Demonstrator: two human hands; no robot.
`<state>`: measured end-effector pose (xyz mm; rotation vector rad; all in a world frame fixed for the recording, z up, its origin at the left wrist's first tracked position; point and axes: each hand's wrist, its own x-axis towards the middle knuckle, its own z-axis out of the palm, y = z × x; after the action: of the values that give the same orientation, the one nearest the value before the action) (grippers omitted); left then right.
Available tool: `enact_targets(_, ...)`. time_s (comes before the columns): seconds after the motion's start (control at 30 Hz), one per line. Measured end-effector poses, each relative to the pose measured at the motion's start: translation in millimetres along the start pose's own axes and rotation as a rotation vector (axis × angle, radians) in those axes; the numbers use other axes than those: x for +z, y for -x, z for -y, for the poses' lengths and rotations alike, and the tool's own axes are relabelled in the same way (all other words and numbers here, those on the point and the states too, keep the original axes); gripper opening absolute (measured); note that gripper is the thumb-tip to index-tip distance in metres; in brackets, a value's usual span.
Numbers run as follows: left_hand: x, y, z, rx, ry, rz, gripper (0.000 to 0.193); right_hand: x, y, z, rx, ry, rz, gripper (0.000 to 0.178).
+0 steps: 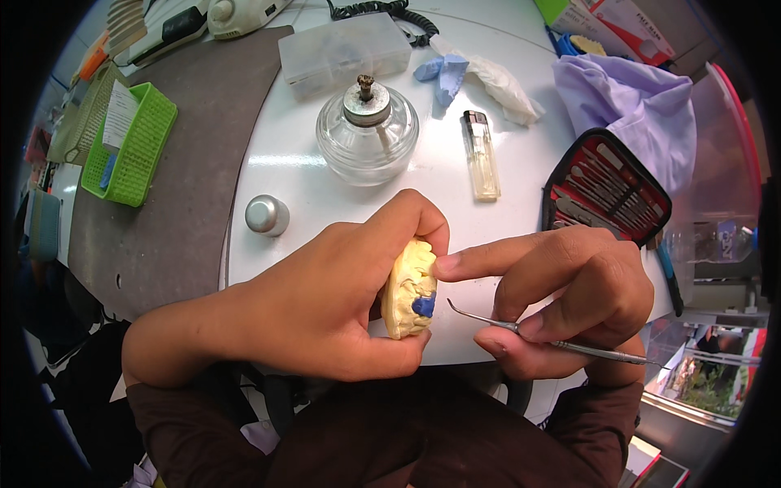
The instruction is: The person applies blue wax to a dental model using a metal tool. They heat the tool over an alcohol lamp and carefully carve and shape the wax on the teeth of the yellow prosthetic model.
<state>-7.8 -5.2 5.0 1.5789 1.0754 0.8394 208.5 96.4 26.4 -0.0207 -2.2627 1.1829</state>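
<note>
My left hand [342, 293] is closed around a yellow dental cast [404, 281], its thumb at the near end and a bent finger at the far end. The row of teeth faces right, and a patch of dark blue wax [423, 306] covers part of it. In my right hand [578, 297] a thin metal dental carver [569, 346] is pinched between thumb and fingers. Its curved tip points left, a short gap from the blue wax. The right index finger reaches out and touches the cast near its far end.
Beyond my hands stand a glass spirit lamp [368, 134], its silver cap [267, 215] and a clear lighter [482, 154]. An instrument case [606, 189] lies open at right, beside lilac cloth [630, 102]. Farther off are a plastic box [346, 53] and a green basket [130, 146].
</note>
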Motion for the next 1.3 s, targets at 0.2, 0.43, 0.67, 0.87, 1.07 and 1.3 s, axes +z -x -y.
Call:
enact_targets(0.2,1,-1,0,0.015,-0.019,-0.010,0.054,-1,-3,3,-0.023,0.097,0.033,0.039)
enact_targets(0.43,2,-1,-1,0.015,-0.043,-0.013,0.054,5,-2,-3,-0.040,0.018,-0.062,0.038)
enact_targets(0.67,2,0,-1,0.005,-0.039,-0.004,0.055,6,-3,-2,-0.046,0.017,-0.071,0.039)
enact_targets(0.87,2,0,0,0.007,-0.051,0.004,0.055,6,-3,-5,-0.079,0.015,-0.084,0.039)
enact_targets(1.07,1,0,-2,0.005,-0.065,0.013,0.056,5,-2,-9,-0.124,0.026,-0.077,0.038)
enact_targets(1.3,1,0,-1,0.035,-0.054,0.006,0.057,4,-1,-9,-0.138,0.013,-0.067,0.037)
